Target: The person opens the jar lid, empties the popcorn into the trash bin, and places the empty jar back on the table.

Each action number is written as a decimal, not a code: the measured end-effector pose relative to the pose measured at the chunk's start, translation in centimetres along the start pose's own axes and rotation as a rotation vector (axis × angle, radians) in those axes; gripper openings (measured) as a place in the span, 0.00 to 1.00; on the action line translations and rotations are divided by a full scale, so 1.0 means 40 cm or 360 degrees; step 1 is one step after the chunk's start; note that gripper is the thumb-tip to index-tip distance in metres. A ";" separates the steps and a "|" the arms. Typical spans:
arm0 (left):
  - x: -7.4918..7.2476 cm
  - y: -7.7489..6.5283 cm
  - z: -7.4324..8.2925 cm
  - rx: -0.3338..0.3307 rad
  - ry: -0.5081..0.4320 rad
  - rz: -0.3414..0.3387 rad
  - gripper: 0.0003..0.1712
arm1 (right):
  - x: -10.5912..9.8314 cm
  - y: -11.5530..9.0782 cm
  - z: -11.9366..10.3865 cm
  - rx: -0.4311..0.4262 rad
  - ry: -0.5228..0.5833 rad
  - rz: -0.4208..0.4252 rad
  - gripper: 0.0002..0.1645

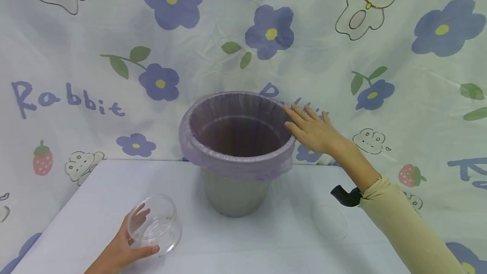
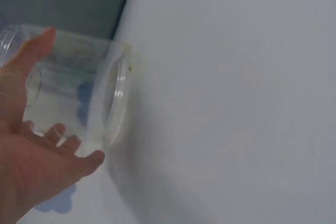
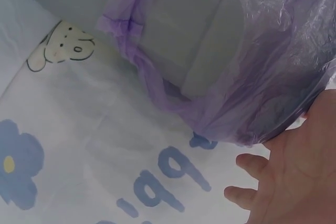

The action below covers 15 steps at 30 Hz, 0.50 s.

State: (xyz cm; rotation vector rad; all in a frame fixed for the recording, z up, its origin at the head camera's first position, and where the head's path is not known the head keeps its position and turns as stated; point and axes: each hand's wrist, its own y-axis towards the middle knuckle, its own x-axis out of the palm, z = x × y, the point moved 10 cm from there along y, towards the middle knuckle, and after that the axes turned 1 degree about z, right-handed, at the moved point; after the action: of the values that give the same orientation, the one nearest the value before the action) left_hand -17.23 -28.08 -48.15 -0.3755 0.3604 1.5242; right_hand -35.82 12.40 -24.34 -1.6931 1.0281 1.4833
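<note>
A clear plastic jar (image 1: 173, 227) stands at the front left of the white table. My left hand (image 1: 123, 242) holds it from the left, thumb along the near side and fingers round the far side. In the left wrist view the jar (image 2: 68, 82) lies between thumb and fingertips, its base close to the cloth. A grey bin (image 1: 237, 198) carries a purple bag (image 1: 236, 168) folded over its rim. My right hand (image 1: 316, 132) rests flat with fingers spread at the bin's right rim. In the right wrist view, that hand (image 3: 299, 166) is beside the bag's edge.
A faint clear disc, perhaps a lid (image 1: 329, 222), lies on the table (image 1: 274, 240) right of the bin. Behind the bin hangs a printed cloth (image 1: 213, 71). A black piece (image 1: 346, 195) sticks out by my right sleeve cuff (image 1: 374, 187).
</note>
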 end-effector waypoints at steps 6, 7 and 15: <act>0.001 -0.004 -0.008 0.0016 0.0034 0.0001 0.63 | -0.002 -0.001 0.004 -0.0007 0.0048 0.0023 0.40; 0.001 -0.004 -0.008 0.0023 0.0041 -0.0004 0.64 | -0.003 0.000 0.004 -0.0011 0.0057 0.0039 0.40; -0.024 -0.010 0.009 0.0070 0.0056 -0.0040 0.70 | -0.015 0.000 0.001 -0.0060 0.0130 0.0218 0.40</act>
State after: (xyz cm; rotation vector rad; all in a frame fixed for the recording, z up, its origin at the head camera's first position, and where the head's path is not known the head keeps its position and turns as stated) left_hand -16.85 -28.76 -47.39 -0.3714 0.4150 1.4841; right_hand -35.88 12.50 -23.74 -1.7521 1.1876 1.5390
